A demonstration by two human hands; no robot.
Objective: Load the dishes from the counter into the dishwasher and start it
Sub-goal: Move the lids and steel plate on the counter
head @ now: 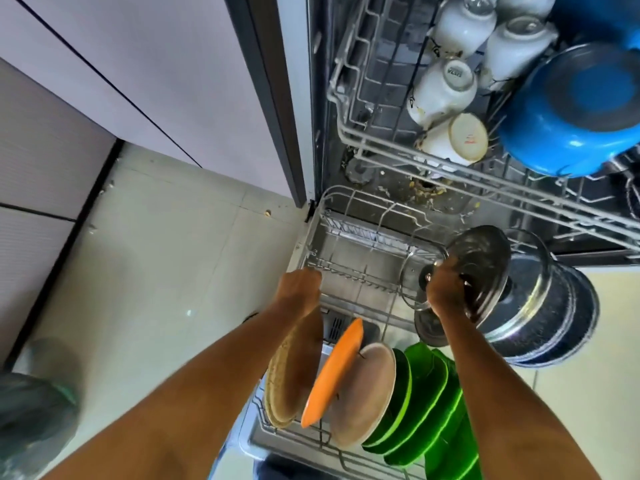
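Loading step, lower rack: right hand (445, 289) had its fingers curled round the knob of a round glass pot lid w/ steel rim (424, 271), held on edge over the pulled-out grey wire lower rack (346, 261), while left hand (299, 289) was closed on that rack's front wire, fingers curled. Next move prob. calls for lowering the lid upright betw. tines. Open room lay in the rack's rear-left section; the speckled steel pot (543, 313) crowded the right, and plates (tan woven-edge plate (287, 382), orange plate (334, 372), green plates (426, 393)) filled the near end.
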